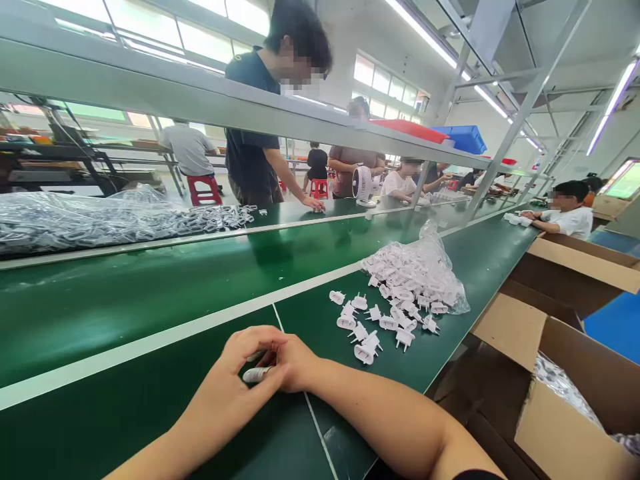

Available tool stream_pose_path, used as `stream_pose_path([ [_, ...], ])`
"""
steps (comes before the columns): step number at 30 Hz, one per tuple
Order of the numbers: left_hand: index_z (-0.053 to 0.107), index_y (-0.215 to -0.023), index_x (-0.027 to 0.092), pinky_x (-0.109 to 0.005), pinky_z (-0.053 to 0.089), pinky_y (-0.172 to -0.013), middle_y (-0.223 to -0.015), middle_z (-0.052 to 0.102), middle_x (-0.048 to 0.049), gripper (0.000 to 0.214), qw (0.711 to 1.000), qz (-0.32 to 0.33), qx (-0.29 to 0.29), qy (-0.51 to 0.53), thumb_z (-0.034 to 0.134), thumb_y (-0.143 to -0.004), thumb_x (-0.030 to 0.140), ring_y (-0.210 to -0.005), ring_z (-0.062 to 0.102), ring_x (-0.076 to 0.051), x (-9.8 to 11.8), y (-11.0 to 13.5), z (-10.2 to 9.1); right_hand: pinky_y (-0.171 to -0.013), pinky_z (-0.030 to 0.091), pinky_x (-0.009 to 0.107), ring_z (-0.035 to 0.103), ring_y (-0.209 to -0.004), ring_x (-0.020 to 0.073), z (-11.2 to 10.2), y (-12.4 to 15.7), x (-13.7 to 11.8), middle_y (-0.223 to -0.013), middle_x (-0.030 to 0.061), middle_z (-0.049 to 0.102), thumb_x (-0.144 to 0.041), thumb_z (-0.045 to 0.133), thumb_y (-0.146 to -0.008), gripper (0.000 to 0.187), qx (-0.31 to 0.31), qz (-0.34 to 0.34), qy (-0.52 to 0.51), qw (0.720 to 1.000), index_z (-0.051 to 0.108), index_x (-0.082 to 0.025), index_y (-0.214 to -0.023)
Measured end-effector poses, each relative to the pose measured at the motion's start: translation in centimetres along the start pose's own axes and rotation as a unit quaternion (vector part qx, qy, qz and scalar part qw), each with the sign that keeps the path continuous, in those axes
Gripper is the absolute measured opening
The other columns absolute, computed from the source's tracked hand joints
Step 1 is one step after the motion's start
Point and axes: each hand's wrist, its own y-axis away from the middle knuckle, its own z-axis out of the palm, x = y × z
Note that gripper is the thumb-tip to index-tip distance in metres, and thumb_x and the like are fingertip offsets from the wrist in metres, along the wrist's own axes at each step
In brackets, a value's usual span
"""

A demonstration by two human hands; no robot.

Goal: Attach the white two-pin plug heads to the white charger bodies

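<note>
My left hand (235, 373) and my right hand (295, 363) meet over the green table (150, 413) near its front edge. Both are closed in a pinch around one small white-grey part (256, 374) held between the fingertips. To the right of my hands lie several loose white plug parts (373, 323), spilled from a clear plastic bag (417, 270) full of the same pieces.
An open cardboard box (550, 373) with bagged parts stands at the right below the table edge. Across the green conveyor (125, 293) lies a long pile of grey parts (100, 220). A person in a dark shirt (255, 153) leans on the far side; other workers sit further along.
</note>
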Motion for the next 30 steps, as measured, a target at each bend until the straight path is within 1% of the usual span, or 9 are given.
stream_pose_path([
  [2, 0.08, -0.105, 0.028, -0.052, 0.056, -0.106, -0.12, 0.075, -0.0088, 0.037, 0.996, 0.062, 0.035, -0.061, 0.078, -0.078, 0.053, -0.12, 0.066, -0.036, -2.8, 0.9, 0.2, -0.074, 0.062, 0.032, 0.074, -0.084, 0.0194, -0.1, 0.2, -0.1, -0.111, 0.0037, 0.071, -0.026, 0.09, -0.075, 0.051, -0.011, 0.009, -0.036, 0.999, 0.072, -0.025, -0.122],
  [4, 0.08, -0.105, 0.029, -0.049, 0.057, -0.105, -0.118, 0.075, -0.0081, 0.033, 0.994, 0.083, 0.031, -0.071, 0.077, -0.082, 0.054, -0.12, 0.067, -0.035, -4.6, 1.6, 0.1, -0.079, 0.063, 0.035, 0.073, -0.089, 0.019, -0.2, 0.4, -0.2, -0.134, 0.0088, 0.063, -0.03, 0.095, -0.07, 0.08, -0.012, 0.016, -0.068, 0.997, 0.062, -0.027, -0.142],
  [6, 0.079, -0.102, 0.028, -0.042, 0.06, -0.097, -0.114, 0.075, -0.0075, 0.031, 0.997, 0.064, 0.007, -0.046, 0.075, -0.086, 0.055, -0.112, 0.069, -0.032, -5.2, 2.0, 0.1, -0.087, 0.064, 0.039, 0.071, -0.094, 0.0189, -0.3, 0.7, -0.3, -0.15, 0.0121, 0.052, -0.031, 0.099, -0.063, 0.106, 0.0, 0.026, -0.089, 0.996, 0.049, -0.031, -0.156],
  [8, 0.077, -0.1, 0.027, -0.036, 0.058, -0.092, -0.109, 0.075, -0.0059, 0.031, 1.0, 0.026, -0.016, -0.006, 0.073, -0.089, 0.056, -0.103, 0.07, -0.028, -5.1, 2.3, 0.3, -0.089, 0.063, 0.041, 0.069, -0.095, 0.0181, -0.4, 0.8, -0.2, -0.155, 0.0134, 0.047, -0.032, 0.1, -0.059, 0.116, 0.011, 0.039, -0.1, 0.994, 0.043, -0.032, -0.16],
  [14, 0.076, -0.105, 0.026, -0.034, 0.052, -0.089, -0.103, 0.075, -0.0036, 0.038, 0.982, -0.097, -0.084, 0.136, 0.068, -0.092, 0.061, -0.098, 0.068, -0.026, -5.3, 1.7, 0.1, -0.075, 0.061, 0.032, 0.066, -0.09, 0.0136, -0.8, 1.0, -0.2, -0.158, 0.0126, 0.043, -0.03, 0.099, -0.056, 0.114, 0.055, 0.058, -0.145, 0.986, 0.045, -0.033, -0.157],
  [18, 0.078, -0.1, 0.02, -0.035, 0.051, -0.09, -0.095, 0.076, -0.0058, 0.035, 0.967, -0.1, -0.104, 0.21, 0.07, -0.091, 0.052, -0.092, 0.067, -0.025, -5.6, 1.1, 0.1, -0.06, 0.058, 0.028, 0.067, -0.092, 0.0167, -1.1, 1.7, -0.8, -0.156, 0.0135, 0.043, -0.029, 0.093, -0.06, 0.108, 0.059, 0.065, -0.137, 0.987, 0.044, -0.032, -0.155],
  [20, 0.077, -0.092, 0.017, -0.035, 0.051, -0.086, -0.091, 0.075, -0.0064, 0.03, 0.961, -0.097, -0.117, 0.231, 0.074, -0.086, 0.046, -0.086, 0.066, -0.022, -5.6, 0.9, 0.4, -0.065, 0.059, 0.03, 0.068, -0.092, 0.0174, -1.2, 2.1, -0.7, -0.152, 0.0142, 0.047, -0.028, 0.089, -0.063, 0.104, 0.07, 0.058, -0.123, 0.988, 0.042, -0.031, -0.156],
  [24, 0.076, -0.087, 0.015, -0.035, 0.053, -0.085, -0.093, 0.077, -0.0083, 0.026, 0.958, -0.107, -0.093, 0.248, 0.08, -0.076, 0.039, -0.086, 0.068, -0.023, -5.9, 0.7, 1.0, -0.075, 0.062, 0.036, 0.07, -0.091, 0.019, -1.4, 2.5, 0.1, -0.142, 0.0147, 0.057, -0.033, 0.084, -0.071, 0.1, 0.068, 0.042, -0.09, 0.993, 0.039, -0.029, -0.16],
  [30, 0.078, -0.092, 0.014, -0.036, 0.057, -0.09, -0.097, 0.078, -0.0108, 0.028, 0.948, -0.097, -0.103, 0.284, 0.082, -0.077, 0.037, -0.095, 0.073, -0.026, -6.5, 1.1, 1.9, -0.076, 0.063, 0.041, 0.072, -0.08, 0.0215, -1.3, 2.9, 0.2, -0.113, 0.0085, 0.069, -0.039, 0.076, -0.072, 0.1, 0.063, 0.061, -0.045, 0.995, 0.036, -0.027, -0.163],
])
